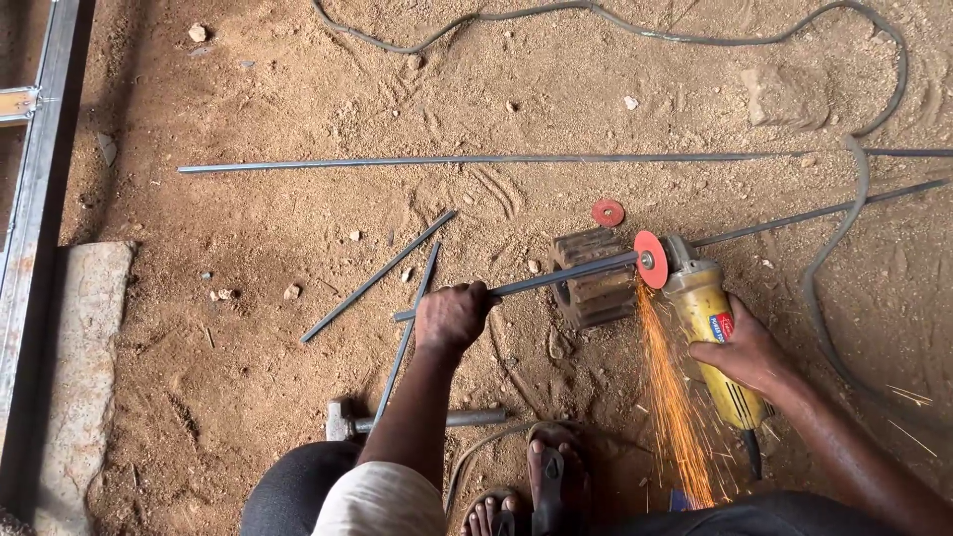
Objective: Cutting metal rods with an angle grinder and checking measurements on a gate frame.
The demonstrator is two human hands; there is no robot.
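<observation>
Nearest, two sandalled feet (541, 486) rest on the sandy ground (248, 258), with a hammer (397, 421) lying just to their left. Sparks (675, 397) stream down toward the near edge, between the feet and the right forearm. The right hand (747, 349) is closed around the yellow body of a grinder (710, 333), its cable trailing off near the wrist. The left hand (452, 316), well apart from the right, is clamped down on a thin steel rod (556, 278), pinning it near its left end. The rod runs rightward across a ridged block (593, 278) and meets the grinder's red disc (651, 259) just past the block's right edge, where the sparks start. Beyond the disc the rod continues far right toward the frame edge. Left of the left hand lie two cut rods (382, 278), angled on the sand. A spare red disc (608, 212) sits just beyond the block. Farther off a long rod (476, 160) lies across the scene, a grey cable (864, 179) loops round the far right, and a metal frame (35, 179) and a stone slab (84, 367) line the left edge.
</observation>
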